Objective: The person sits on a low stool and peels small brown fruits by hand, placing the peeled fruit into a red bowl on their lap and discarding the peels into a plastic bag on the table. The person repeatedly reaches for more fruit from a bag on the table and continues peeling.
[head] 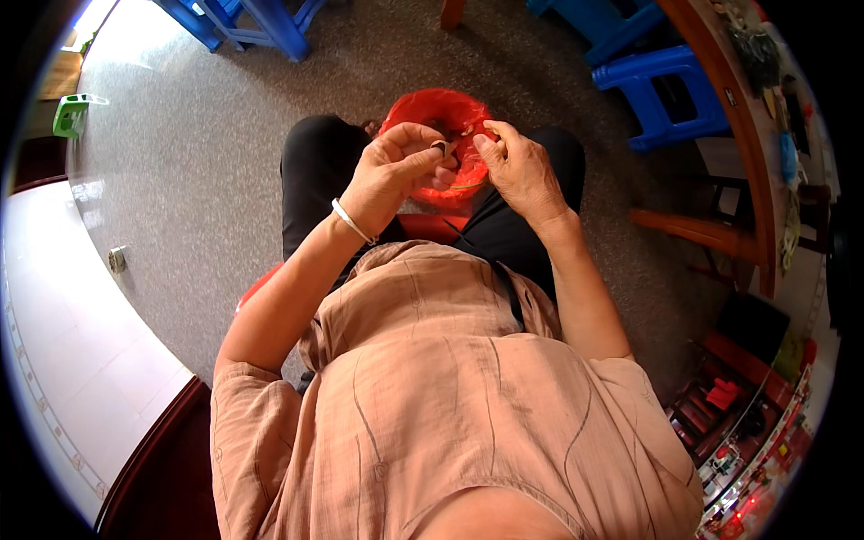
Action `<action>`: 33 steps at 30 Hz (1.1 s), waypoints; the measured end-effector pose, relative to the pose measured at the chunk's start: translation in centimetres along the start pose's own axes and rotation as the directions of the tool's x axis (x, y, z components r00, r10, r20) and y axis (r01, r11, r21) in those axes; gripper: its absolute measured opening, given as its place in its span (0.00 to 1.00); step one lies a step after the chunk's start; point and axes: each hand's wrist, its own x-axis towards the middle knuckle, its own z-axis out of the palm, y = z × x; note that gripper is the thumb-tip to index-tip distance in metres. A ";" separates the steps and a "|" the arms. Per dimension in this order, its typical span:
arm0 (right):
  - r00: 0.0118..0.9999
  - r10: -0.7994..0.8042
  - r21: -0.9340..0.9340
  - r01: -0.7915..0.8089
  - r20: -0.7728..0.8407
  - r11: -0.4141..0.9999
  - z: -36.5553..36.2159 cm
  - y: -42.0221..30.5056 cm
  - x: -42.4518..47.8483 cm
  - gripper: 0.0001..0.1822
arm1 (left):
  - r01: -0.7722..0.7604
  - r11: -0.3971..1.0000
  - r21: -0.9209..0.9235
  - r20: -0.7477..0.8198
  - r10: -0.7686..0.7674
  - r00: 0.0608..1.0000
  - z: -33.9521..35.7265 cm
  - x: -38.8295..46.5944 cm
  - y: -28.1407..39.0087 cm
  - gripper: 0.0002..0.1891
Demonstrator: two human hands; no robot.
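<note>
My left hand (398, 169), with a white bangle at its wrist, holds a small dark and pale piece (440, 147) between thumb and fingers; what the piece is cannot be told. To the right, my right hand (520, 162) has its thumb and forefinger apart, with nothing seen between them. Both hands are over a red bucket or bin (432, 101) lined with a thin red plastic bag, which stands between my knees. Inside it lie small pale and dark scraps (466, 129), partly hidden by my hands.
Blue plastic stools (665, 94) stand at the upper right beside a wooden table (736, 115), with more blue stools (270, 30) at the upper left. A small green stool (69, 116) is by the far left wall. Something red shows beneath me.
</note>
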 end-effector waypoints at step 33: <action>0.941 -0.237 0.156 0.278 -0.240 0.948 1.4 -3.7 -1.5 0.04 | 0.127 0.922 -0.365 -0.010 -0.141 0.990 0.2 -0.1 -1.0 0.05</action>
